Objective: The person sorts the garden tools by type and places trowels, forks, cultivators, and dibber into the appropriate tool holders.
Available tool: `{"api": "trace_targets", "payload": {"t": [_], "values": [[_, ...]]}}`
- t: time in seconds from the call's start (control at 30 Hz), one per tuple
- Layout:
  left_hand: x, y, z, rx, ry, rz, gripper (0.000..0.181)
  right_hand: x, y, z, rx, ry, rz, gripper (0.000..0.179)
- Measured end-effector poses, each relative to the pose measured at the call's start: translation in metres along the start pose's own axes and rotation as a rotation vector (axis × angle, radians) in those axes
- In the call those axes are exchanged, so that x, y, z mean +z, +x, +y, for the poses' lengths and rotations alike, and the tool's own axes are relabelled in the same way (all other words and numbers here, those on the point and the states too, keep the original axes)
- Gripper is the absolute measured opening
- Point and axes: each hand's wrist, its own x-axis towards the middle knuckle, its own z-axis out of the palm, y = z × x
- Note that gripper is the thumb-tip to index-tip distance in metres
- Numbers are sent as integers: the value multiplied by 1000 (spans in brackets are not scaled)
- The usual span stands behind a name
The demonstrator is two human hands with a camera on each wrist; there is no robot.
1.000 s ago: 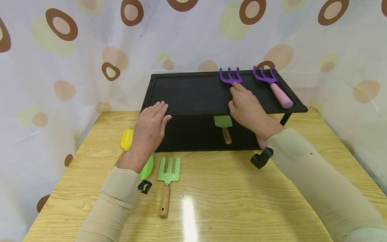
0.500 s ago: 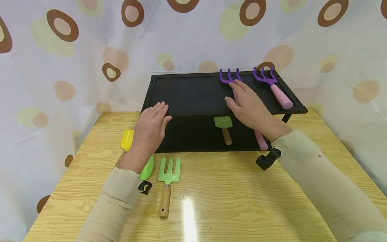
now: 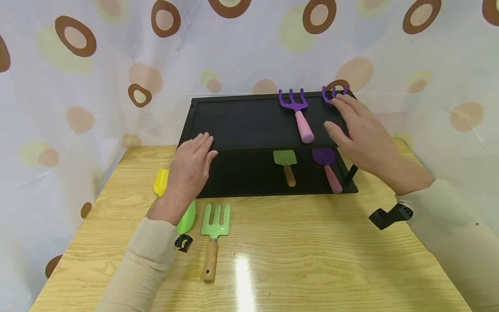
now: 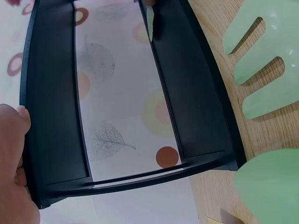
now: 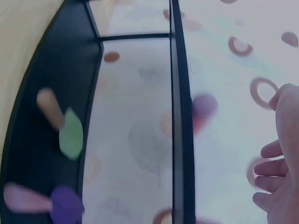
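My left hand (image 3: 189,169) rests on the front left corner of a black two-tier shelf (image 3: 241,123); in the left wrist view its thumb (image 4: 18,121) lies at the shelf's edge. Over the shelf's right end is my right hand (image 3: 368,136), fingers extended and holding nothing. It covers most of the right-hand purple hand rake (image 3: 325,97), whose tines show. To its left, another purple hand rake (image 3: 304,127) with a pink handle lies on the top tier. The right wrist view shows the right hand (image 5: 285,154) apart from the shelf's edge.
On the lower tier lie a green shovel (image 3: 284,157) and a purple shovel (image 3: 323,156). A green garden fork (image 3: 215,227) lies on the wooden table (image 3: 312,260). Beside the left forearm are a green trowel (image 3: 187,219) and a yellow shovel (image 3: 160,182), both partly hidden. A patterned curtain (image 3: 234,52) hangs behind.
My right hand has let go of the left-hand rake, opened its fingers and moved right, over the other rake. The left hand has stayed on the shelf corner.
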Motion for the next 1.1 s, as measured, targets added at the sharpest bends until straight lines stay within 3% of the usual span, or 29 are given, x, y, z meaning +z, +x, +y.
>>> {"api": "trace_targets", "payload": {"t": [0.23,0.5,0.7,0.83,1.1], "values": [[0,-3,0,7,-6,6,45,-25,-24,51,108,7,-17,60],[0,-1,2,12,-4,-5,45,-29,-45,94,175,-3,-247,64],[0,1,2,16,8,-3,44,-27,-51,104,172,4,-367,75],[-1,1,1,11,15,-11,44,-21,-50,105,133,-20,-375,86],[-4,0,-1,5,0,-6,44,-8,-40,94,136,-155,-371,102]]}}
